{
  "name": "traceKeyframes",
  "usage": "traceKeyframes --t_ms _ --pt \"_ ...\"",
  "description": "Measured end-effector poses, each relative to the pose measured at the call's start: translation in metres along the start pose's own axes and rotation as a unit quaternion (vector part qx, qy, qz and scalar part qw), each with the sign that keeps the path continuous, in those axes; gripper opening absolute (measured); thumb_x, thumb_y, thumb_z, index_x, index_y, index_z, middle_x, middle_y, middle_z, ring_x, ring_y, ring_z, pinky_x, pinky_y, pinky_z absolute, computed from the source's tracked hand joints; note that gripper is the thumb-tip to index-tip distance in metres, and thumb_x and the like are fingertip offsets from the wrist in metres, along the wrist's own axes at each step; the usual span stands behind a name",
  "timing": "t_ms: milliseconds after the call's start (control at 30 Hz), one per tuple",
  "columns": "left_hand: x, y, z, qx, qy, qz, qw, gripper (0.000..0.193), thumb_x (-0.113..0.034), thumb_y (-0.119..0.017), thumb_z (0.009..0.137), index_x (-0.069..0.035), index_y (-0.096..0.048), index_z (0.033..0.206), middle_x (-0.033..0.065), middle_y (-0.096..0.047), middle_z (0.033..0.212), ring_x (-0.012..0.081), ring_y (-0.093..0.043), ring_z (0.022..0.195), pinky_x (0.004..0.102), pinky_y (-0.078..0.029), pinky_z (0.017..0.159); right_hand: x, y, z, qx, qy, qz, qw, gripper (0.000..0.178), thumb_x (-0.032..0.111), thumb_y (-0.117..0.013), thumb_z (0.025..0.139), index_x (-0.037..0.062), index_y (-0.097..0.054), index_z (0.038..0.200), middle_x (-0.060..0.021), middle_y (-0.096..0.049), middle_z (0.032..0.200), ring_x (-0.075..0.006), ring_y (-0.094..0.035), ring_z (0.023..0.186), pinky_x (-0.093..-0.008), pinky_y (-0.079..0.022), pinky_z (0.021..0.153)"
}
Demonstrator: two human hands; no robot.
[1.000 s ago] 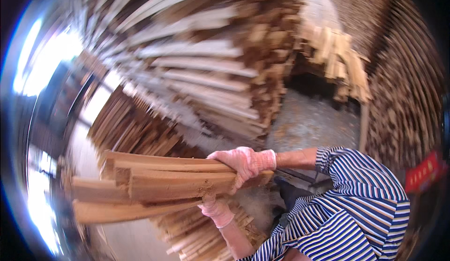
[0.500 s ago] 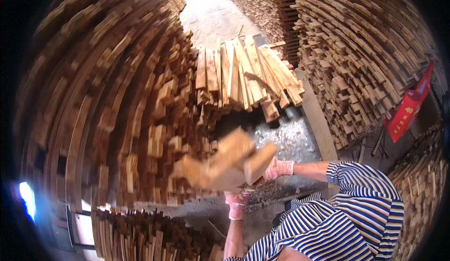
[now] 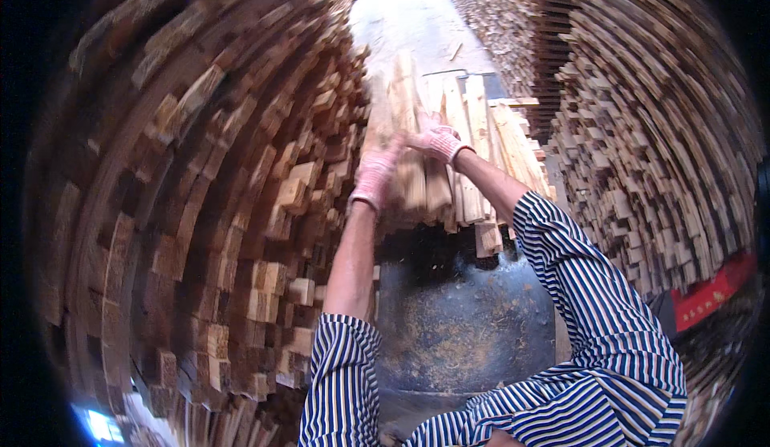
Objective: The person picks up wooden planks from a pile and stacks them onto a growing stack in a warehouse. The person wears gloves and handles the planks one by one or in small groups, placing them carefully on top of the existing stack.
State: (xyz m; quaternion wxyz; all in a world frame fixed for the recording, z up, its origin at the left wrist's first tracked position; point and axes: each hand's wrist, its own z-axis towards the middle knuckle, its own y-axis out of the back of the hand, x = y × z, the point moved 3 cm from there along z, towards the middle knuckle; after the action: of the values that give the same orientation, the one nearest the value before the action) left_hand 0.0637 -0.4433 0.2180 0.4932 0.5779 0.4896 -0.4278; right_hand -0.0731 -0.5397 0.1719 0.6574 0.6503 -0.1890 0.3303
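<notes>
Between tall stacks of rough pale wooden slats (image 3: pixel 184 206), both gloved hands on a loose pile.

Left hand (image 3: pixel 375 172), pink knit glove, lies flat and open on the pile of long light-brown wooden slats (image 3: pixel 473 150), motion-blurred. Right hand (image 3: pixel 437 140), same glove, fingers spread, presses the pile's top. Pile sits above dark sawdust-strewn ground (image 3: pixel 457 318). Blue-and-white striped sleeves (image 3: pixel 593 302).

— Where do the hands sit?
— Left hand (image 3: pixel 375 174) and right hand (image 3: pixel 435 141) rest on the slat bundle (image 3: pixel 473 138), far centre.
— And around it?
— Left, a timber stack (image 3: pixel 200 206); right, another stack (image 3: pixel 642 150); near, below the bundle, a metal drum (image 3: pixel 461 318).
</notes>
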Motion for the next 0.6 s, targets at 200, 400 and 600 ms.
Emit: traceKeyframes --t_ms 200,400,600 --pt "0.101 -0.014 -0.14 -0.158 -0.264 0.273 0.912 0.061 -0.043 -0.071 0.083 -0.002 -0.054 0.125 0.0222 -0.051 0.133 0.0402 -0.043 0.13 0.0454 -0.032 0.114 -0.063 -0.037 0.015 0.031 0.069 -0.13 0.989 0.097 0.063 -0.059 0.079 -0.0016 -0.03 0.145 -0.0301 -0.042 0.142 -0.0399 -0.041 0.134 -0.0491 -0.034 0.111" --pt "0.274 -0.047 -0.399 -0.226 0.034 0.228 0.947 0.064 -0.044 -0.064 0.089 -0.002 -0.05 0.134 0.0218 -0.049 0.142 0.0386 -0.035 0.14 0.0457 -0.03 0.116 -0.022 -0.038 -0.089 -0.203 0.21 -0.021 0.956 0.066 0.039 -0.062 0.089 -0.0025 -0.045 0.137 -0.0263 -0.048 0.138 -0.0406 -0.042 0.132 -0.0474 -0.034 0.112" --pt "0.377 -0.09 -0.664 -0.454 0.317 0.234 0.799 0.059 -0.04 -0.067 0.084 -0.003 -0.055 0.128 0.0223 -0.056 0.13 0.0396 -0.048 0.125 0.0458 -0.039 0.107 0.113 -0.134 -0.422 0.139 0.481 0.206 0.841 0.028 0.005 -0.063 0.092 0.001 -0.064 0.119 -0.0161 -0.06 0.127 -0.0296 -0.052 0.124 -0.0403 -0.037 0.109"
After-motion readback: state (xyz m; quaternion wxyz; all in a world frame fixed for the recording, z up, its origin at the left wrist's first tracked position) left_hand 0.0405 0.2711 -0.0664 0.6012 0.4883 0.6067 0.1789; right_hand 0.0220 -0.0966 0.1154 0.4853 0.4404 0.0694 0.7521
